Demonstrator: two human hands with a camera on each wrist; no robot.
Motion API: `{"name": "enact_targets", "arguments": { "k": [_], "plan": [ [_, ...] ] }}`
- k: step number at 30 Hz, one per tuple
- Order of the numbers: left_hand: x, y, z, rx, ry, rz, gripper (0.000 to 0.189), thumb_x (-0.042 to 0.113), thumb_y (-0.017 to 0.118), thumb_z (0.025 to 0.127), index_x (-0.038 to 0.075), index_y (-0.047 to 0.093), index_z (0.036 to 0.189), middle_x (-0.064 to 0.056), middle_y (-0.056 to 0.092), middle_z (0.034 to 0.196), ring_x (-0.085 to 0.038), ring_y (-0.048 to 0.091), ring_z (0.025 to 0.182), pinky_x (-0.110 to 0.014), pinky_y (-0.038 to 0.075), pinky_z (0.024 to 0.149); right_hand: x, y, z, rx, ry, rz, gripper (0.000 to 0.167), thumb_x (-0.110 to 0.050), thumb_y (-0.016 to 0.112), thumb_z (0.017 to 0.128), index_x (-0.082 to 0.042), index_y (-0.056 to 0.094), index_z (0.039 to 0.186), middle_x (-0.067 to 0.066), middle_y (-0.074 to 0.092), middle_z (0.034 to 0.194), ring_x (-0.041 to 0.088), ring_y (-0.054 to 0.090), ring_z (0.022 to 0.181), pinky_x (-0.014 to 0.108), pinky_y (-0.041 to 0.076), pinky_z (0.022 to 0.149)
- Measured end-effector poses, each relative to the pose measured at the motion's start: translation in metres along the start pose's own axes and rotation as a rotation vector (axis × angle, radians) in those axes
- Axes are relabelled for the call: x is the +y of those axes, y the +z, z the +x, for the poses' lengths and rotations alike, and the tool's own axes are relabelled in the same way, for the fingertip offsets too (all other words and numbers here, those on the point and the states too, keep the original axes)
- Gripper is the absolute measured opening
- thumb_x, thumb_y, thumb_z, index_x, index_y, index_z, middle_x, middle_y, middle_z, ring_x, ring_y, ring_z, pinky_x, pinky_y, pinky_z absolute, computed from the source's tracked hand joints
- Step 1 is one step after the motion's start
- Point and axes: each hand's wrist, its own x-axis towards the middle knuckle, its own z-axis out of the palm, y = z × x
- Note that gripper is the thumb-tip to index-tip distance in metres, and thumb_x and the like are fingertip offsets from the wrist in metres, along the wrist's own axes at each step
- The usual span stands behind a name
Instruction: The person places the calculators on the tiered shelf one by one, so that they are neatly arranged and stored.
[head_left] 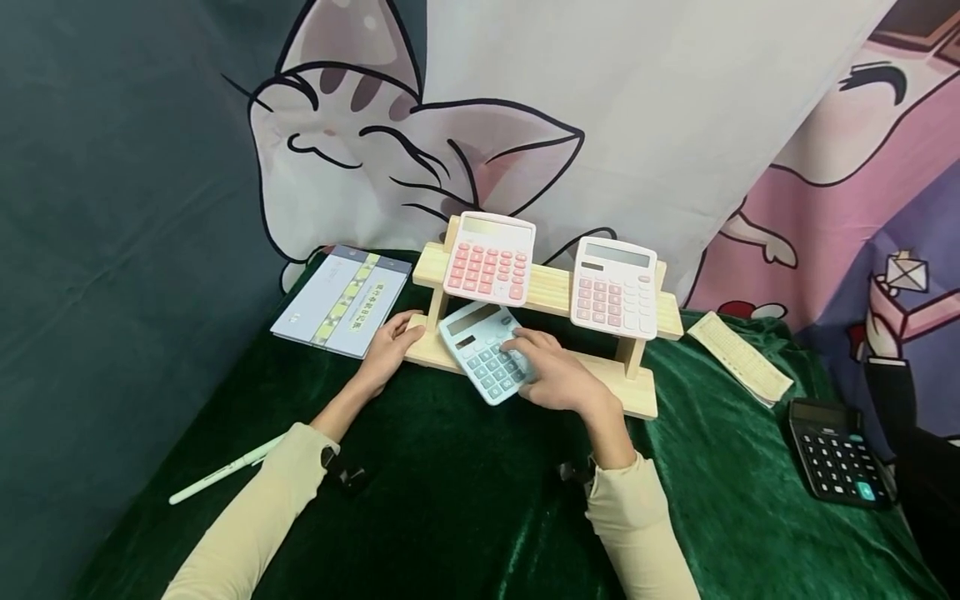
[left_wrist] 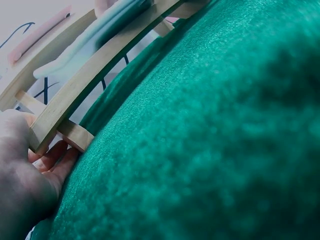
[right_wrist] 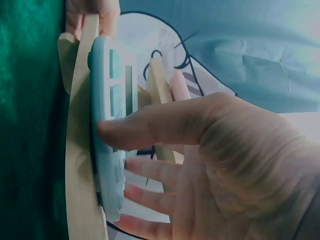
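A light blue calculator (head_left: 487, 354) lies slanted on the lower shelf of a two-tier wooden rack (head_left: 637, 392). My right hand (head_left: 558, 371) is at its right side, thumb and extended fingers touching it. The right wrist view has the thumb (right_wrist: 112, 132) over the calculator's edge, with no finger visible beneath it. My left hand (head_left: 386, 350) grips the left end of the lower shelf; its fingers reach under the wood in the left wrist view. On the upper tier lean a pink-keyed calculator (head_left: 489, 258) and a white calculator (head_left: 613, 287) with some pink keys.
Left of the rack lies a pale blue notebook (head_left: 337, 300), with a light green pen (head_left: 225, 471) nearer me. To the right are a cream paper pad (head_left: 738, 358) and a black calculator (head_left: 836, 454) on the green cloth (head_left: 420, 517). A cartoon-printed curtain (head_left: 637, 108) hangs behind.
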Motion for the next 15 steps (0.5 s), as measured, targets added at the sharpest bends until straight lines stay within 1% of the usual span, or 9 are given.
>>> {"name": "enact_targets", "arguments": {
  "k": [3, 7, 11, 15],
  "plan": [
    [-0.001, 0.000, 0.001, 0.004, 0.001, 0.003, 0.052, 0.035, 0.056, 0.102, 0.013, 0.046, 0.147, -0.010, 0.053, 0.146, -0.022, 0.055, 0.125, -0.035, 0.046, 0.100, -0.004, 0.005, 0.003, 0.028, 0.014, -0.052, 0.062, -0.014, 0.074, 0.085, -0.017, 0.052, 0.142, 0.013, 0.034, 0.157, 0.035, 0.032, 0.138, 0.053, 0.035, 0.111],
    [0.000, 0.000, 0.000, 0.003, 0.002, 0.004, 0.052, 0.035, 0.056, 0.102, 0.013, 0.045, 0.148, -0.010, 0.051, 0.148, -0.023, 0.054, 0.126, -0.038, 0.044, 0.102, -0.009, 0.013, 0.008, 0.075, 0.026, -0.116, 0.066, -0.032, 0.077, 0.085, -0.019, 0.051, 0.144, 0.012, 0.039, 0.150, 0.033, 0.036, 0.128, 0.050, 0.037, 0.106],
    [0.000, 0.000, 0.001, 0.001, 0.002, 0.002, 0.053, 0.035, 0.056, 0.102, 0.013, 0.045, 0.148, -0.011, 0.050, 0.149, -0.024, 0.053, 0.127, -0.040, 0.044, 0.103, -0.012, 0.020, 0.012, 0.134, 0.030, -0.149, 0.067, -0.040, 0.078, 0.084, -0.018, 0.053, 0.142, 0.013, 0.041, 0.144, 0.032, 0.038, 0.119, 0.046, 0.039, 0.099],
    [0.000, 0.000, 0.002, 0.001, 0.000, 0.008, 0.054, 0.035, 0.056, 0.102, 0.012, 0.044, 0.149, -0.011, 0.050, 0.148, -0.024, 0.053, 0.127, -0.039, 0.044, 0.102, -0.015, 0.028, 0.017, 0.189, 0.032, -0.190, 0.068, -0.047, 0.077, 0.084, -0.018, 0.054, 0.141, 0.015, 0.043, 0.139, 0.032, 0.039, 0.114, 0.045, 0.039, 0.096]
  ]
}}
